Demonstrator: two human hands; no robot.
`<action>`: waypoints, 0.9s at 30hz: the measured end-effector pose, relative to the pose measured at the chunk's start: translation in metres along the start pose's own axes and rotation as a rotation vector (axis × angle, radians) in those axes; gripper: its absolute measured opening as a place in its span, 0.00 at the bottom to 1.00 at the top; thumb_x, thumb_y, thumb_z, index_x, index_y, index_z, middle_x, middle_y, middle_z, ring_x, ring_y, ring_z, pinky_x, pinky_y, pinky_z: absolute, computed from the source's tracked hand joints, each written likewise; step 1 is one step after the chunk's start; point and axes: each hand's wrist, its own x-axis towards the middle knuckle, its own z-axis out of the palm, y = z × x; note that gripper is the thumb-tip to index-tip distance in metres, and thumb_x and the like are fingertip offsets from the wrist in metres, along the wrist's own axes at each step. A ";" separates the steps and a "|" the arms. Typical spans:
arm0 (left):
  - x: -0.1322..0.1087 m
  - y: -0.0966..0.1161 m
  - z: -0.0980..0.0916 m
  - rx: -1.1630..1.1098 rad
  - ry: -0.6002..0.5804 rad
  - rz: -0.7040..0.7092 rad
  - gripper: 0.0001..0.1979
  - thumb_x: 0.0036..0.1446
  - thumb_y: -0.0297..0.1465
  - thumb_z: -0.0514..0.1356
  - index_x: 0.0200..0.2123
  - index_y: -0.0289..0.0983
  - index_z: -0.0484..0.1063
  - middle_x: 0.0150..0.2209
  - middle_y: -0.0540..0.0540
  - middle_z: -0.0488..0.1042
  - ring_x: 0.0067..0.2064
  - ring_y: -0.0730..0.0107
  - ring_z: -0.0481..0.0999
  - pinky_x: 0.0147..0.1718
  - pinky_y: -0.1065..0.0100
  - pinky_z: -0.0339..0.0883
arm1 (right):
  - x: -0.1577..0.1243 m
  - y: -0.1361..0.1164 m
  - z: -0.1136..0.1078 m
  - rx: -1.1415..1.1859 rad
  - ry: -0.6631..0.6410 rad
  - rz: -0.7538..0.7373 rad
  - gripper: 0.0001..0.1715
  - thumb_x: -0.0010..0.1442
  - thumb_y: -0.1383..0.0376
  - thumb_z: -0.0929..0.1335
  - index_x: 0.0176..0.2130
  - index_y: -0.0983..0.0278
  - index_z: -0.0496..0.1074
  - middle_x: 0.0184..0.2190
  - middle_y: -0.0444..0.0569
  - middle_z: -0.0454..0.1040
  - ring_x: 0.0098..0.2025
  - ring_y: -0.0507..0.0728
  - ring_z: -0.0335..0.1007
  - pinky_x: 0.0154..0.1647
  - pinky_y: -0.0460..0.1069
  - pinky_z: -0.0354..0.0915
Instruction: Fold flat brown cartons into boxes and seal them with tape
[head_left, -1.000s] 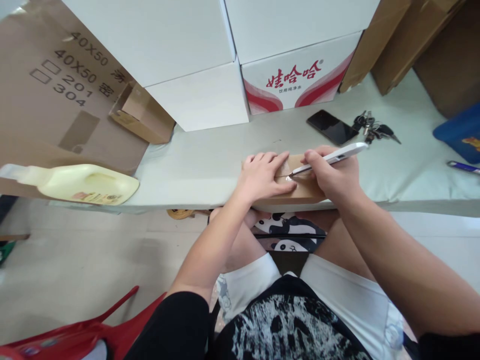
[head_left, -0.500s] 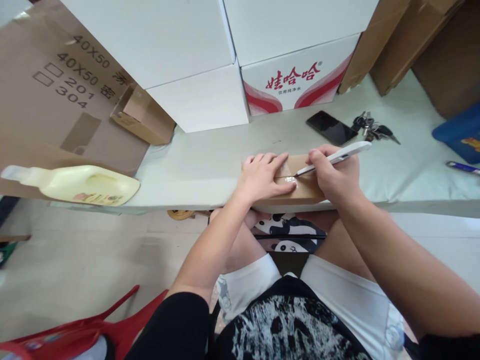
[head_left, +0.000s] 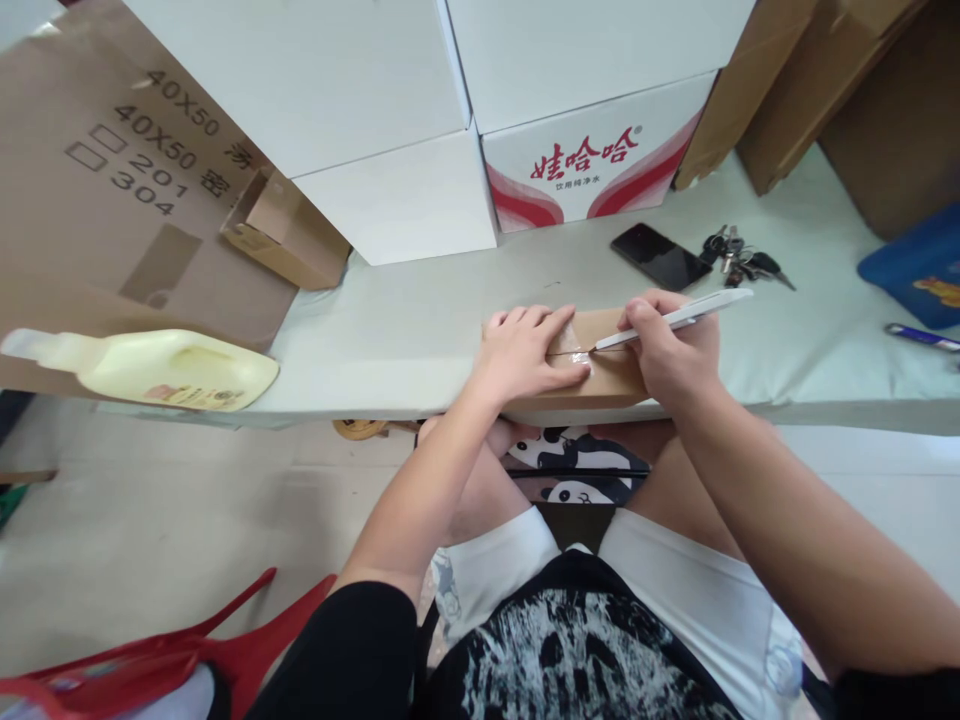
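A small brown cardboard box lies at the near edge of the table, with clear tape across the seam on its top. My left hand rests flat on the box's left part, fingers and thumb spread on either side of the seam. In my right hand is a white utility knife, gripped between thumb and fingers. Its tip touches the seam by the tape, just right of my left thumb. My right hand covers the box's right end.
Behind the box lie a black phone and a bunch of keys. White cartons stand at the back. A pale yellow bottle lies on the left; a blue container and a pen are on the right.
The knife's handle has tipped slightly lower and to the right, and its tip stays at the seam. My left hand keeps its place on the box.
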 end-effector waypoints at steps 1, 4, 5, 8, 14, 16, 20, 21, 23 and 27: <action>0.000 0.000 0.000 0.003 -0.001 0.000 0.38 0.60 0.52 0.61 0.70 0.45 0.64 0.63 0.43 0.73 0.64 0.50 0.69 0.64 0.50 0.54 | 0.000 0.001 0.000 0.026 0.010 0.007 0.19 0.61 0.57 0.69 0.21 0.59 0.69 0.14 0.40 0.60 0.20 0.52 0.57 0.24 0.50 0.54; 0.000 0.000 -0.001 0.011 -0.006 -0.007 0.38 0.60 0.52 0.61 0.70 0.45 0.64 0.63 0.43 0.74 0.63 0.50 0.69 0.64 0.49 0.54 | -0.001 0.001 0.004 0.127 0.083 0.024 0.17 0.60 0.59 0.69 0.21 0.60 0.68 0.15 0.41 0.63 0.19 0.50 0.56 0.21 0.49 0.51; 0.000 0.000 -0.001 0.012 -0.009 -0.009 0.38 0.60 0.52 0.61 0.70 0.45 0.64 0.63 0.43 0.74 0.63 0.50 0.69 0.64 0.49 0.55 | -0.001 0.000 0.005 0.203 0.131 0.039 0.16 0.58 0.59 0.70 0.22 0.60 0.67 0.16 0.41 0.64 0.18 0.50 0.55 0.20 0.48 0.50; 0.000 0.000 -0.002 0.011 -0.018 -0.004 0.39 0.59 0.52 0.62 0.70 0.45 0.64 0.63 0.42 0.73 0.63 0.49 0.69 0.64 0.49 0.55 | -0.001 -0.008 0.003 0.536 0.286 0.147 0.12 0.51 0.60 0.69 0.23 0.58 0.62 0.14 0.39 0.62 0.16 0.49 0.50 0.17 0.47 0.47; -0.001 0.000 -0.002 0.014 -0.028 -0.007 0.40 0.59 0.53 0.62 0.70 0.44 0.64 0.64 0.42 0.73 0.63 0.48 0.69 0.64 0.48 0.55 | -0.005 -0.004 -0.033 0.643 0.354 0.360 0.14 0.44 0.61 0.71 0.28 0.57 0.60 0.11 0.34 0.51 0.15 0.49 0.48 0.16 0.44 0.49; -0.001 0.000 -0.002 0.012 -0.026 -0.003 0.40 0.59 0.52 0.62 0.71 0.44 0.63 0.64 0.42 0.73 0.63 0.49 0.69 0.65 0.48 0.54 | -0.008 0.008 -0.044 0.492 0.318 0.456 0.18 0.42 0.65 0.72 0.33 0.56 0.62 0.13 0.32 0.54 0.15 0.49 0.48 0.15 0.43 0.44; -0.001 0.000 -0.003 0.012 -0.035 -0.004 0.40 0.59 0.53 0.62 0.70 0.44 0.63 0.64 0.41 0.73 0.64 0.49 0.69 0.64 0.48 0.55 | -0.014 0.048 -0.050 0.175 0.052 0.637 0.22 0.45 0.67 0.73 0.41 0.57 0.67 0.20 0.37 0.65 0.20 0.50 0.59 0.18 0.44 0.55; -0.001 0.000 -0.003 0.012 -0.037 -0.005 0.40 0.59 0.53 0.62 0.70 0.44 0.63 0.64 0.41 0.73 0.64 0.49 0.69 0.64 0.48 0.56 | -0.014 0.059 -0.050 0.116 -0.024 0.654 0.21 0.46 0.66 0.73 0.41 0.57 0.69 0.23 0.39 0.68 0.23 0.52 0.64 0.20 0.46 0.60; -0.001 0.000 -0.003 0.008 -0.037 -0.004 0.41 0.59 0.53 0.62 0.71 0.44 0.63 0.64 0.41 0.72 0.64 0.49 0.69 0.65 0.48 0.56 | -0.012 0.078 -0.046 0.046 -0.119 0.656 0.22 0.46 0.65 0.74 0.43 0.56 0.71 0.29 0.43 0.74 0.30 0.56 0.72 0.27 0.49 0.70; 0.000 -0.001 -0.003 0.010 -0.031 0.002 0.41 0.58 0.53 0.62 0.71 0.44 0.63 0.65 0.42 0.72 0.64 0.49 0.69 0.65 0.49 0.55 | 0.001 0.103 -0.037 0.050 -0.018 0.679 0.34 0.47 0.62 0.73 0.55 0.54 0.70 0.46 0.50 0.79 0.46 0.64 0.79 0.47 0.58 0.78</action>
